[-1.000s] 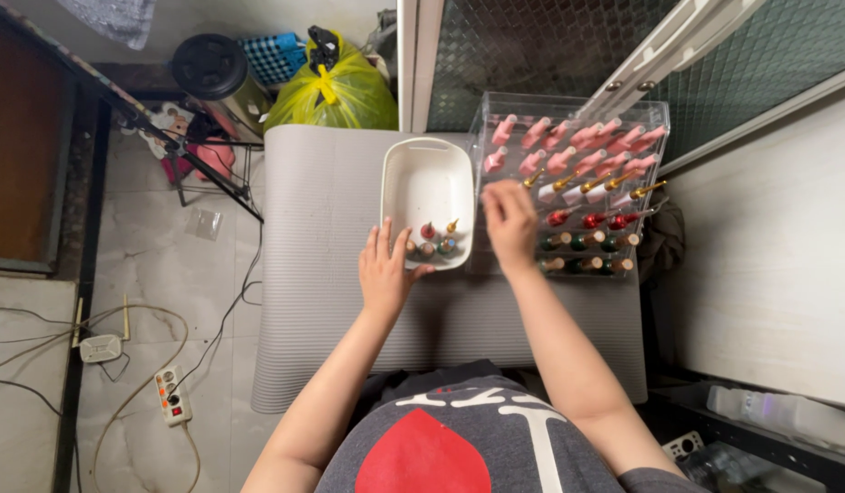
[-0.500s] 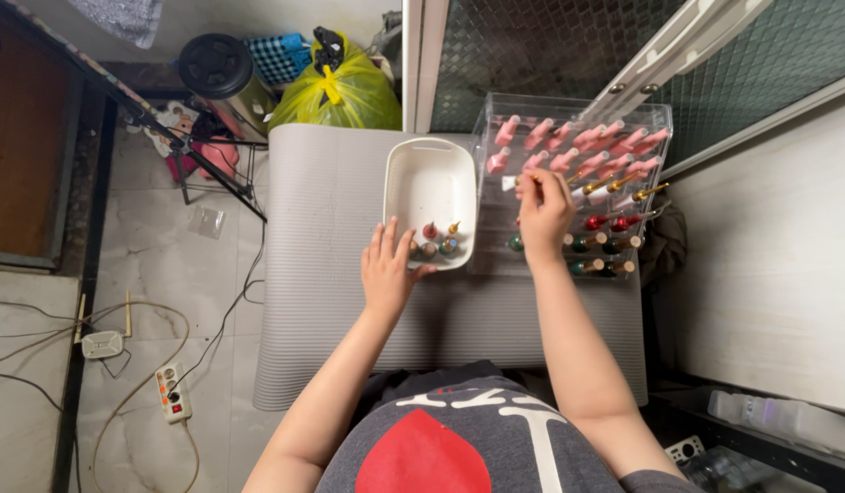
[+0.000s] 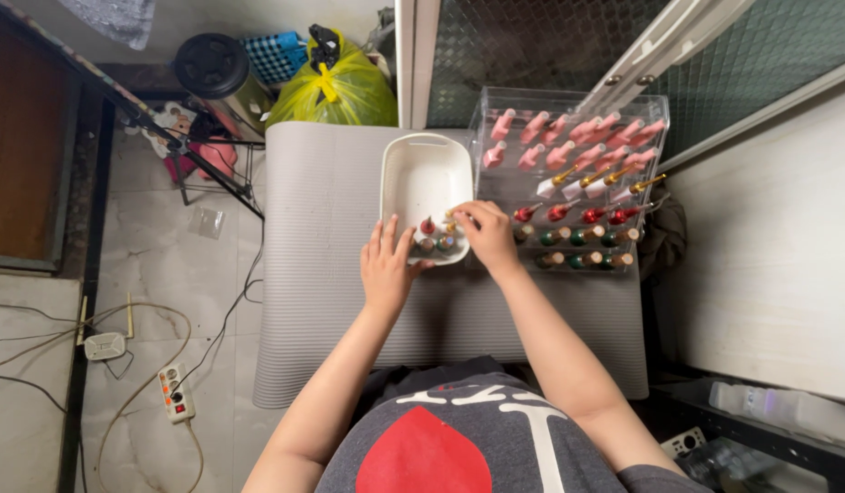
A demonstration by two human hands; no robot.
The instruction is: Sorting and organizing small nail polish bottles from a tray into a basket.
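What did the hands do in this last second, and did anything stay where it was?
The right hand drew back from the clear rack leftward to the small bottles in the white tub; whether its fingers hold one cannot be told. The left hand stayed on the tub's near rim.

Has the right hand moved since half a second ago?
Yes. The right hand has moved left, away from the clear rack, and now reaches into the near end of the white tub, over the small bottles.

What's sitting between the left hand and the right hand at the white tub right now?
In the head view, a few small bottles stand in the white tub's near end, between the left hand and right hand.
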